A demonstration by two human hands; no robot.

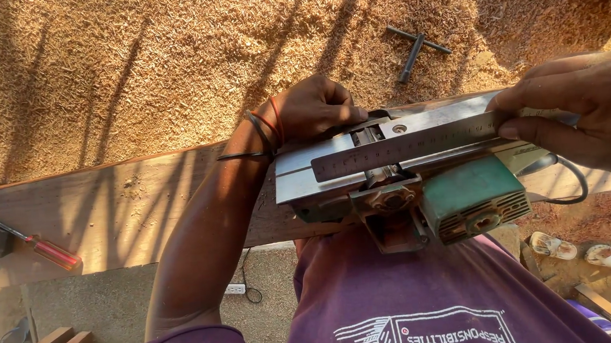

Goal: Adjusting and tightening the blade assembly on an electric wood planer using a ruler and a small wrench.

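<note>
Against my chest I steady the upturned green-bodied electric planer with its bare metal sole [407,186] on the plank surface [121,206]. My left hand [319,106] grips its far end; my right hand [588,112] pinches the steel ruler [404,147] flat across the sole, checking blade level. Next, I judge, calls for sighting gaps.

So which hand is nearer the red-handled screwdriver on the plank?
Left. The left hand grips the upturned planer's far end; the right hand holds the steel ruler, farther from the screwdriver.
</note>
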